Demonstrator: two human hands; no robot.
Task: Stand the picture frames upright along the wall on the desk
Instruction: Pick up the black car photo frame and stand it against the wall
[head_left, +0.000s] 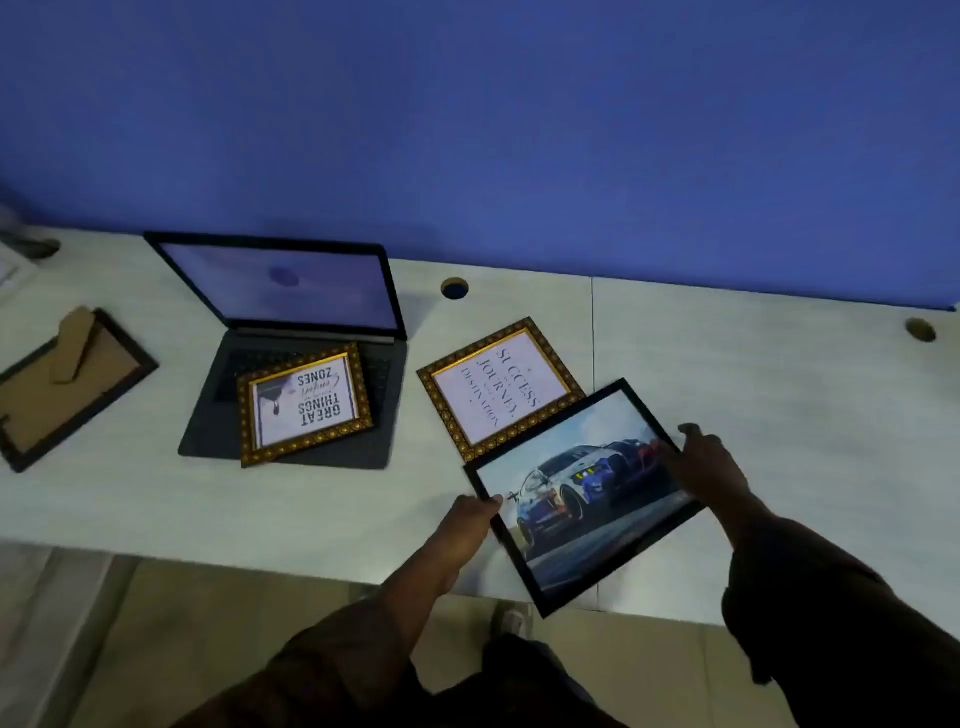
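A black-framed picture of a rally car (582, 493) is tilted at the desk's front edge, overlapping the corner of a gold-framed "Success" print (498, 387) that lies flat. My left hand (467, 519) grips the car frame's left edge. My right hand (706, 467) holds its right edge. A second gold frame with "Great things" text (306, 402) lies flat on the laptop's keyboard. At the far left, a black frame (67, 387) lies face down with its cardboard stand showing.
An open laptop (291, 291) sits mid-desk near the blue wall (519, 130). The white desk (779, 389) has round cable holes (454, 288) by the wall. Tiled floor and my shoe show below the front edge.
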